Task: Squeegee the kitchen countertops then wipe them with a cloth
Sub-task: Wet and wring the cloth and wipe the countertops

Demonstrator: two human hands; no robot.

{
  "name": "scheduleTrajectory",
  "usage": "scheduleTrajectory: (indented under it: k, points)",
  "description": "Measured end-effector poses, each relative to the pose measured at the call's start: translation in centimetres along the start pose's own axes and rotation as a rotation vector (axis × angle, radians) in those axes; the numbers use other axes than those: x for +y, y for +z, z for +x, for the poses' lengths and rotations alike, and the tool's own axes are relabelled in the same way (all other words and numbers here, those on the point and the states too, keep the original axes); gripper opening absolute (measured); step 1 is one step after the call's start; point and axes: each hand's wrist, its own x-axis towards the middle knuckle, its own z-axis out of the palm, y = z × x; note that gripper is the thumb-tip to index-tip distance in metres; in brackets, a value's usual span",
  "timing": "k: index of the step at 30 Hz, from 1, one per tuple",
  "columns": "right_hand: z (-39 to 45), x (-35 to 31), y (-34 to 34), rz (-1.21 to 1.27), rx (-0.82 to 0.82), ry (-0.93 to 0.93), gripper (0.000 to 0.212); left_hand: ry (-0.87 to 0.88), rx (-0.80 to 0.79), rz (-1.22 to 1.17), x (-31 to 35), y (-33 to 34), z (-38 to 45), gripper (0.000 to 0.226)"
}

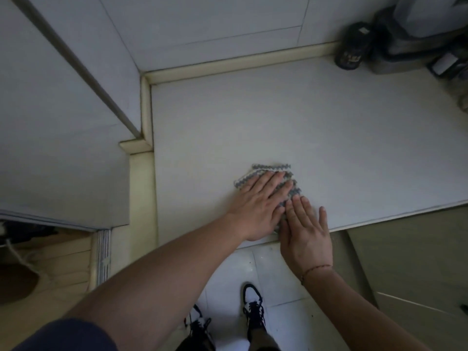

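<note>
Wiping step in hand: left hand (255,209) and right hand (305,229), grips flat and unclenched, press the cloth (268,173) on the bench (304,122); next, sweep toward 12 o'clock.

Folded grey-and-cream cloth (270,171) lies flat near the countertop's (329,138) front edge.

light: dim, flat | shadows: soft | blur: slight | edges: wide-angle bending, dark corners

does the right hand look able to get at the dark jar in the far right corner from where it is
Probably yes. The right hand lies flat by the cloth at the countertop's near edge, and only bare counter shows between it and the dark jar, though that takes a long stretch.
</note>
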Motion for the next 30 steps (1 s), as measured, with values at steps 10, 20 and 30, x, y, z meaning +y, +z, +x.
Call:
scheduleTrajectory:
  k: [10, 20, 30]
  points:
    - [-1.6, -12.9, 2.8, 0.032, -0.041, -0.059, 0.050, -0.103, 0.041, -0.020, -9.1, 1.2, -10.4, 0.059]
    - [-2.2, -17.7, 3.5, 0.038, -0.081, -0.106, 0.049, -0.177, 0.053, -0.054, -12.4, 1.9, -14.6, 0.059]
    - [7.4, -12.9, -0.7, -0.065, -0.194, -0.615, 0.044, -0.525, -0.012, -0.234, -3.9, 2.0, -19.6, 0.076]
